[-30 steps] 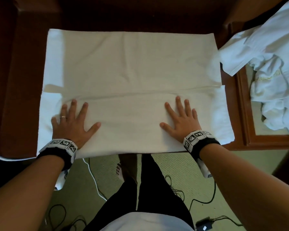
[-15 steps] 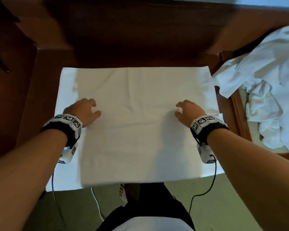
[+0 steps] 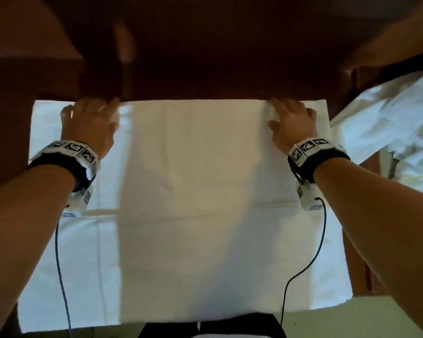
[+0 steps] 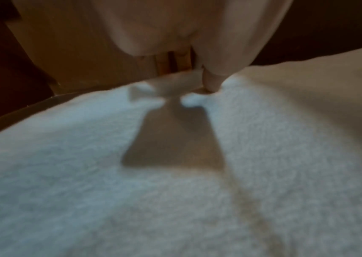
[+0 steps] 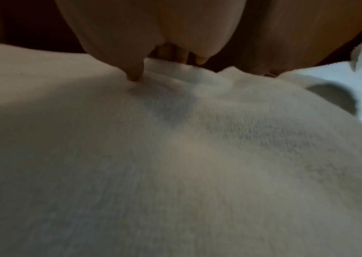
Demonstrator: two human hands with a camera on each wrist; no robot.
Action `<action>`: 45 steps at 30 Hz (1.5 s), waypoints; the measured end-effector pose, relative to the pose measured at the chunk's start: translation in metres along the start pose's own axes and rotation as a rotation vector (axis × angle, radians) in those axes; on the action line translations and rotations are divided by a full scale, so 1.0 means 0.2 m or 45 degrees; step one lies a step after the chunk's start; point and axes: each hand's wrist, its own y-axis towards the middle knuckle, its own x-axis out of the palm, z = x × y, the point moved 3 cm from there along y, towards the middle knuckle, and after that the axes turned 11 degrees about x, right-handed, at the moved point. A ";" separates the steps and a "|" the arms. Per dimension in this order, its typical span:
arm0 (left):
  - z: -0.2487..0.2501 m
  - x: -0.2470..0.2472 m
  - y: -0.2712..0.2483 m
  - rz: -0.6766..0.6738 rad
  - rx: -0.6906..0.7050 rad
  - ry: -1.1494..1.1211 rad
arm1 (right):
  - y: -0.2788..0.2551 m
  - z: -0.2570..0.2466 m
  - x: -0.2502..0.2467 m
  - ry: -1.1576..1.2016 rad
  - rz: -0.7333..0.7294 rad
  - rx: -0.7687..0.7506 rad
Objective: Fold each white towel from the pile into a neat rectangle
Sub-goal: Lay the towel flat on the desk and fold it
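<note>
A white towel (image 3: 205, 191) lies spread flat on a dark wooden table (image 3: 205, 69), a fold line running across its near half. My left hand (image 3: 91, 118) is at the towel's far edge on the left, my right hand (image 3: 291, 120) at the same edge on the right. In the left wrist view the thumb (image 4: 213, 81) presses down on the towel (image 4: 197, 191) while the fingers curl past its edge. In the right wrist view the thumb (image 5: 134, 73) sits on the towel (image 5: 175, 173) with the fingers curled behind a raised rim. Both hands pinch the far edge.
A crumpled pile of white towels (image 3: 388, 123) lies to the right, close to my right hand. Thin cables (image 3: 59, 264) hang from both wrist cameras over the towel. The green floor (image 3: 352, 318) shows past the table's near edge.
Both hands left the near part of the towel, where they lay flat, and moved forward to its far edge, with the fingers now curled on it.
</note>
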 end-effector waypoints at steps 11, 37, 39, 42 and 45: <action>-0.04 -0.25 -0.03 0.184 -0.005 -0.227 | 0.07 0.00 -0.24 0.039 0.180 -0.024; 0.38 0.30 -1.67 0.186 0.275 0.063 | -1.61 0.40 0.26 -0.305 0.036 -0.009; 0.42 0.38 -1.67 0.144 0.223 0.018 | -1.66 0.44 0.31 -0.299 -0.030 0.088; 0.50 0.45 -1.65 0.171 0.280 -0.062 | -1.70 0.46 0.35 -0.212 -0.020 0.068; 0.50 0.49 -1.60 0.120 0.285 -0.192 | -1.66 0.49 0.39 -0.167 -0.155 0.037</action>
